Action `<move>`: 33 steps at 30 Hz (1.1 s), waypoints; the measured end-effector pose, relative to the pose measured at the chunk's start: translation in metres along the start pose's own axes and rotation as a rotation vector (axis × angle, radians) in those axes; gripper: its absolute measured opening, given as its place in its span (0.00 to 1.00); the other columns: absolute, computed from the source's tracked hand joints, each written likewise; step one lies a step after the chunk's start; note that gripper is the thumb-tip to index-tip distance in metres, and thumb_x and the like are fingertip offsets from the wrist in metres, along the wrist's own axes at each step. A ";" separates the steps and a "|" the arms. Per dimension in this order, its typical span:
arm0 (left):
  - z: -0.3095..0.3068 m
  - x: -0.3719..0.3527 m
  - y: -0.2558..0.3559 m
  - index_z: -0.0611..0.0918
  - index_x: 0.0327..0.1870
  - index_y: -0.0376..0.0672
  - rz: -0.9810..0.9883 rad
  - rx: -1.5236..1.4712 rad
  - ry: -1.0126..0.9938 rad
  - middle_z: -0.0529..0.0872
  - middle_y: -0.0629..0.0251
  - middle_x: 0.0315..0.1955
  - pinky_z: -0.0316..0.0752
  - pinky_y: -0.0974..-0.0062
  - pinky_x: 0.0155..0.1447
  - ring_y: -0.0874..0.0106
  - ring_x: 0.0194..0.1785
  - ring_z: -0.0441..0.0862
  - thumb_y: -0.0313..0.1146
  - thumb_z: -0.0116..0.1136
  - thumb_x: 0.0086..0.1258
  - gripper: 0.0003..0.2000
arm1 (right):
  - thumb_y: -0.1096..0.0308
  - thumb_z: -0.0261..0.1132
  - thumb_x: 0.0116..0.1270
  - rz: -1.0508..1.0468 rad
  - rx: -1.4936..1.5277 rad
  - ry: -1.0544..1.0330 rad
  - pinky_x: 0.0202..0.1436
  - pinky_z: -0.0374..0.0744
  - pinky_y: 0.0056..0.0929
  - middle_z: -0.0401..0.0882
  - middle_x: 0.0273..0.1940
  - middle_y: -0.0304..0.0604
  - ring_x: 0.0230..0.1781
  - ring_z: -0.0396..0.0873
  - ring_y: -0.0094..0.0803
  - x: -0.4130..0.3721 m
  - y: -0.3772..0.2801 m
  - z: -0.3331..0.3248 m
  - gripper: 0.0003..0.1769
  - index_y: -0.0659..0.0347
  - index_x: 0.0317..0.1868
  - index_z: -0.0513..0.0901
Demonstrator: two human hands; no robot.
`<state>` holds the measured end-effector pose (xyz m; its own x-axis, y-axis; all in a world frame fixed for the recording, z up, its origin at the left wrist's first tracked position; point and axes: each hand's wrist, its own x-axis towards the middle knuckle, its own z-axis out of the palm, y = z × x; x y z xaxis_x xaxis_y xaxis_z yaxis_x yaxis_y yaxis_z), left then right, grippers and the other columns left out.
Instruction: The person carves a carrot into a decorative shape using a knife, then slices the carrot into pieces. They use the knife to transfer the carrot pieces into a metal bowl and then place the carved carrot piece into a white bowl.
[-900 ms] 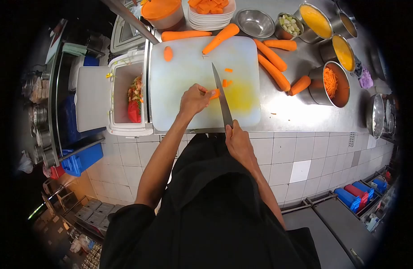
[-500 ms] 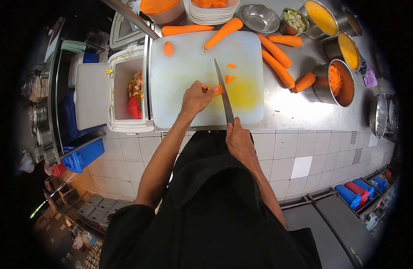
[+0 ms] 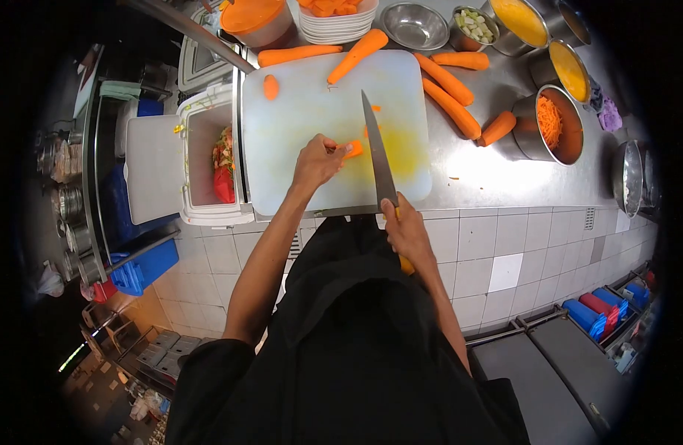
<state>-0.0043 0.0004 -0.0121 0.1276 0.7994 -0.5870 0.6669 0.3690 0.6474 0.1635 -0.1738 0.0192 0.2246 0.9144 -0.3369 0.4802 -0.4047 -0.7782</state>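
My left hand [image 3: 317,161] pinches a short carrot piece [image 3: 355,149] over the middle of a white cutting board [image 3: 289,122]. In my right hand [image 3: 409,230] is a long kitchen knife [image 3: 379,154] with a yellow handle, gripped at the board's near edge. Its blade points away from me, a little to the right of the carrot piece and apart from it. Small cut carrot bits lie by the blade, partly hidden under it. A carrot end [image 3: 271,87] rests at the board's far left, and a whole carrot [image 3: 358,55] lies across the far edge.
Several carrots [image 3: 451,109] lie right of the board. Beyond them stands a metal pot [image 3: 530,137] of shredded carrot. Metal containers, an empty bowl [image 3: 414,26] and stacked white dishes [image 3: 338,27] line the back. An open white bin [image 3: 208,163] with scraps adjoins the board's left side.
The knife has shifted right, away from the carrot piece, and its handle now shows in my right hand. My left hand still holds the piece. The whole view has shifted slightly.
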 end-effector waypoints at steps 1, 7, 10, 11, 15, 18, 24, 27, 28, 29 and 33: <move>-0.001 0.004 -0.004 0.80 0.47 0.33 0.017 -0.047 -0.022 0.89 0.60 0.29 0.81 0.74 0.39 0.72 0.30 0.87 0.50 0.71 0.68 0.25 | 0.52 0.55 0.82 0.210 0.245 -0.132 0.24 0.76 0.42 0.75 0.23 0.52 0.19 0.77 0.47 0.003 -0.006 -0.010 0.20 0.64 0.52 0.74; -0.010 0.001 0.005 0.81 0.46 0.30 -0.003 -0.073 -0.055 0.90 0.59 0.28 0.83 0.79 0.34 0.76 0.29 0.87 0.51 0.73 0.66 0.27 | 0.49 0.57 0.81 0.415 0.666 -0.347 0.13 0.66 0.21 0.61 0.20 0.29 0.11 0.61 0.15 0.019 0.002 -0.023 0.21 0.58 0.56 0.75; -0.013 -0.001 0.011 0.84 0.43 0.30 -0.017 -0.040 -0.054 0.90 0.58 0.27 0.84 0.79 0.36 0.76 0.29 0.88 0.52 0.74 0.65 0.27 | 0.49 0.57 0.81 0.403 0.666 -0.394 0.12 0.66 0.22 0.61 0.19 0.30 0.10 0.60 0.17 0.023 0.000 -0.023 0.22 0.60 0.57 0.74; -0.014 -0.002 0.012 0.85 0.40 0.30 -0.022 -0.029 -0.059 0.90 0.58 0.27 0.84 0.79 0.36 0.76 0.29 0.89 0.53 0.74 0.65 0.27 | 0.48 0.57 0.81 0.404 0.661 -0.408 0.12 0.66 0.21 0.61 0.19 0.30 0.10 0.60 0.17 0.023 0.000 -0.023 0.22 0.60 0.57 0.74; -0.016 0.000 0.013 0.86 0.37 0.31 -0.019 -0.031 -0.074 0.90 0.58 0.26 0.85 0.79 0.36 0.75 0.29 0.89 0.53 0.75 0.64 0.26 | 0.48 0.58 0.81 0.379 0.671 -0.417 0.12 0.66 0.22 0.61 0.19 0.30 0.10 0.60 0.17 0.025 0.002 -0.020 0.22 0.61 0.57 0.74; -0.016 0.001 0.012 0.86 0.36 0.30 -0.016 -0.043 -0.074 0.90 0.57 0.27 0.85 0.79 0.36 0.75 0.29 0.89 0.53 0.75 0.64 0.27 | 0.48 0.58 0.81 0.401 0.679 -0.431 0.12 0.65 0.22 0.61 0.19 0.30 0.10 0.60 0.17 0.025 0.004 -0.019 0.22 0.61 0.56 0.74; -0.018 0.006 0.015 0.85 0.34 0.31 -0.007 0.013 -0.088 0.90 0.58 0.25 0.84 0.79 0.34 0.75 0.27 0.88 0.51 0.76 0.64 0.25 | 0.50 0.57 0.82 0.407 0.688 -0.442 0.12 0.65 0.23 0.59 0.18 0.29 0.10 0.59 0.17 0.026 0.002 -0.020 0.21 0.61 0.55 0.73; -0.020 0.005 0.021 0.85 0.33 0.32 -0.001 0.063 -0.098 0.89 0.59 0.23 0.83 0.79 0.32 0.75 0.26 0.88 0.50 0.76 0.64 0.24 | 0.50 0.57 0.82 0.397 0.673 -0.429 0.12 0.64 0.23 0.58 0.18 0.29 0.10 0.58 0.17 0.026 -0.003 -0.022 0.20 0.61 0.55 0.72; -0.019 0.005 0.023 0.85 0.32 0.33 -0.009 0.084 -0.097 0.89 0.59 0.23 0.82 0.79 0.32 0.76 0.25 0.88 0.50 0.75 0.64 0.23 | 0.50 0.56 0.82 0.394 0.647 -0.423 0.12 0.64 0.22 0.58 0.18 0.29 0.10 0.58 0.17 0.026 -0.004 -0.022 0.21 0.62 0.55 0.72; -0.020 0.005 0.024 0.85 0.31 0.34 -0.017 0.106 -0.096 0.89 0.59 0.23 0.82 0.79 0.31 0.76 0.25 0.88 0.49 0.75 0.65 0.22 | 0.50 0.56 0.82 0.391 0.622 -0.416 0.13 0.64 0.22 0.58 0.18 0.29 0.11 0.58 0.17 0.026 -0.005 -0.023 0.21 0.62 0.56 0.72; -0.019 0.006 0.027 0.85 0.31 0.35 -0.040 0.136 -0.097 0.89 0.60 0.22 0.81 0.79 0.31 0.76 0.24 0.87 0.48 0.75 0.65 0.21 | 0.50 0.56 0.82 0.365 0.622 -0.413 0.13 0.64 0.22 0.59 0.19 0.29 0.11 0.59 0.17 0.029 -0.007 -0.021 0.22 0.63 0.55 0.71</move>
<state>0.0006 0.0247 0.0115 0.1649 0.7331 -0.6599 0.7650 0.3273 0.5547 0.1847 -0.1445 0.0258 -0.1121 0.7073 -0.6980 -0.1462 -0.7065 -0.6925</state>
